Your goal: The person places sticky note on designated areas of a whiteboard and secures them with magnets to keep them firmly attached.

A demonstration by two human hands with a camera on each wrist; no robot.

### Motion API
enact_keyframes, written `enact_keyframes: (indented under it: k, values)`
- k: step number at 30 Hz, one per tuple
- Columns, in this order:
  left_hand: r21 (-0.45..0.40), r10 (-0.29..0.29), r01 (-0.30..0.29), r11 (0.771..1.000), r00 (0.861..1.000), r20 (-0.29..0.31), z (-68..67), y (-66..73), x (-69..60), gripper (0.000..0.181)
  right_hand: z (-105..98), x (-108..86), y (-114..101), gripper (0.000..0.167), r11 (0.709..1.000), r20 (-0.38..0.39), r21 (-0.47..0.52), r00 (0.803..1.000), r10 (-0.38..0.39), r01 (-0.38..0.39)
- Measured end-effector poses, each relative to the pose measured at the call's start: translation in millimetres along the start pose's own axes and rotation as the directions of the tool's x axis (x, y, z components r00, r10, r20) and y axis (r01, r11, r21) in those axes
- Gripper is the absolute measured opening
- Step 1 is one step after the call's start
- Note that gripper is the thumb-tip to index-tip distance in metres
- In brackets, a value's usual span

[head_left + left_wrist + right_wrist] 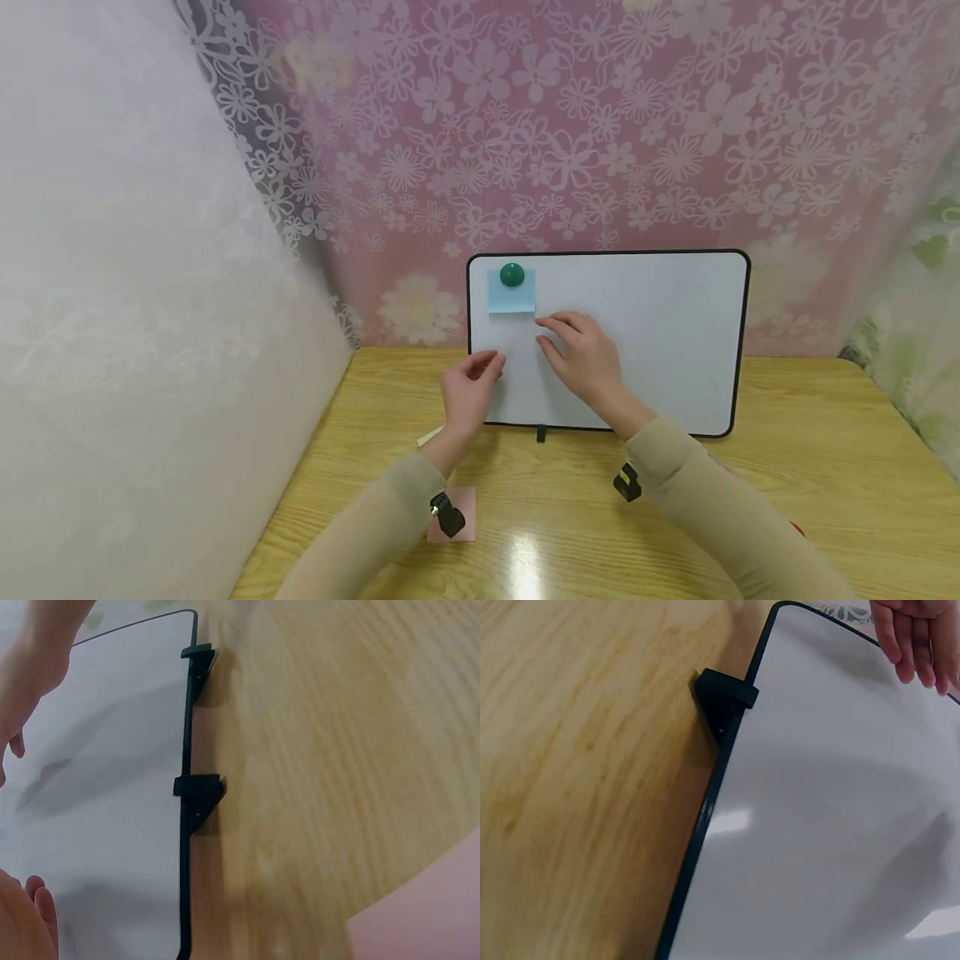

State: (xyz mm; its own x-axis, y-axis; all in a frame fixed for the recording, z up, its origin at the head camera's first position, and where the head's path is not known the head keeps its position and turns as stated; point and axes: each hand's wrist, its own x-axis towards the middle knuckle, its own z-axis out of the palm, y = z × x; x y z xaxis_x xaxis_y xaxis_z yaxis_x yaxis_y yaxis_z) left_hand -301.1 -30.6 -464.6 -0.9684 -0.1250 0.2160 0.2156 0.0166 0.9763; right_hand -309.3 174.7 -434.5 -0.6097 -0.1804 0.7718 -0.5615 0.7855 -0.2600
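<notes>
A light-blue sticky note lies flat against the upper left of a whiteboard, under a round green magnet. Just below and right of the note is my right hand, its thumb and fingers spread apart with nothing visible between them. My left hand is in front of the board's left edge, lower down. Its fingers look fairly straight in the right wrist view, where the left hand appears at the top corner, and I see nothing held. Shadows of the hands fall on the board.
Small black feet hold the whiteboard's lower edge on the wooden table. A pink sticky note lies under the left wrist, and a pale yellow slip shows beside the left forearm. A flowered curtain hangs behind.
</notes>
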Motion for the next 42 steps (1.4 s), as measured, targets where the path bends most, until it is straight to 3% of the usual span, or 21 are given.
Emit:
enact_keyframes:
  k: [11,18,26,32,42]
  values:
    - [0.068,-0.006,-0.004,0.998,0.989,0.147,-1.7,-17.1,-21.6,0.026,3.5,-29.5,-3.6,0.026,0.990,-0.001,0.136,0.999,0.035,-0.035]
    - [0.078,-0.034,0.019,0.997,0.979,0.201,-3.4,-24.9,-32.2,0.029,5.6,-47.1,-2.0,0.027,0.979,0.080,0.174,0.992,0.092,-0.105]
    - [0.066,-0.032,0.015,0.998,0.961,0.274,-10.3,-33.9,-36.9,0.031,0.4,-61.1,1.1,0.029,0.974,0.137,0.203,0.988,0.072,-0.099]
    - [0.076,-0.042,0.020,0.997,0.949,0.311,-14.8,-36.3,-38.0,0.033,-6.2,-66.1,5.4,0.028,0.974,0.162,0.206,0.985,0.059,-0.093]
    - [0.131,-0.041,-0.002,0.991,0.944,0.327,-25.6,-37.1,-40.3,0.032,-18.8,-74.3,9.3,0.028,0.975,0.226,0.188,0.971,0.072,-0.116]
